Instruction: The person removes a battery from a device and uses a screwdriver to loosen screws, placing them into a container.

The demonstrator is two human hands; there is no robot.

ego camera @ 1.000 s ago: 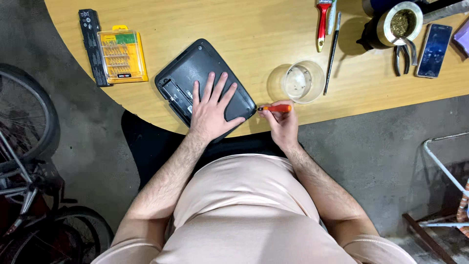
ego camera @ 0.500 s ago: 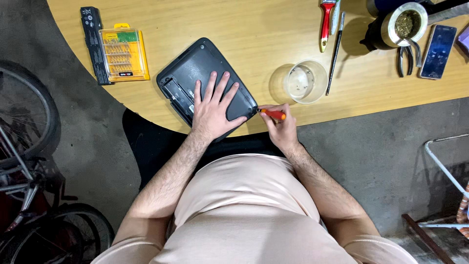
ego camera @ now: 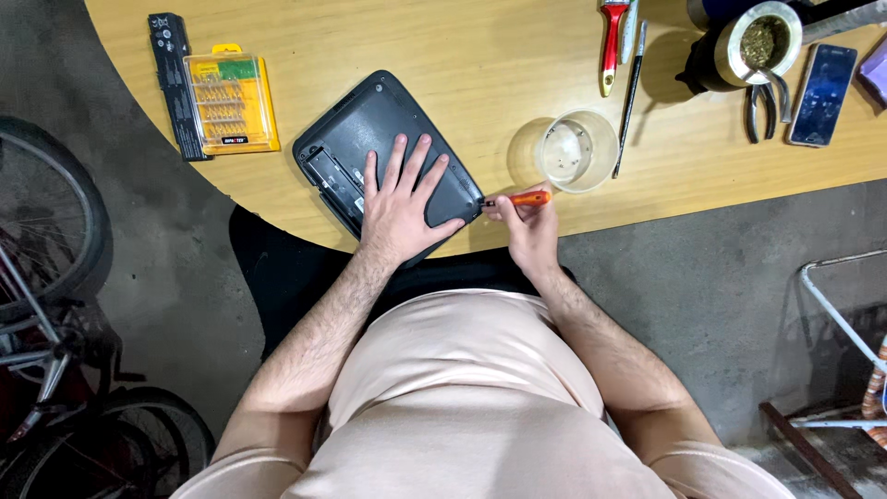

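A dark grey laptop lies bottom side up near the front edge of the wooden table. My left hand rests flat on its base with the fingers spread. My right hand grips a small orange-handled screwdriver, whose tip meets the laptop's right corner.
A clear plastic cup stands just right of the laptop. A yellow bit case and a black battery bar lie at the left. Further right are a red-handled tool, pliers, a phone and a tape roll. A bicycle wheel stands at left.
My right hand has brought the screwdriver slightly left, up to the laptop's corner. My left hand stays pressed flat on the laptop.
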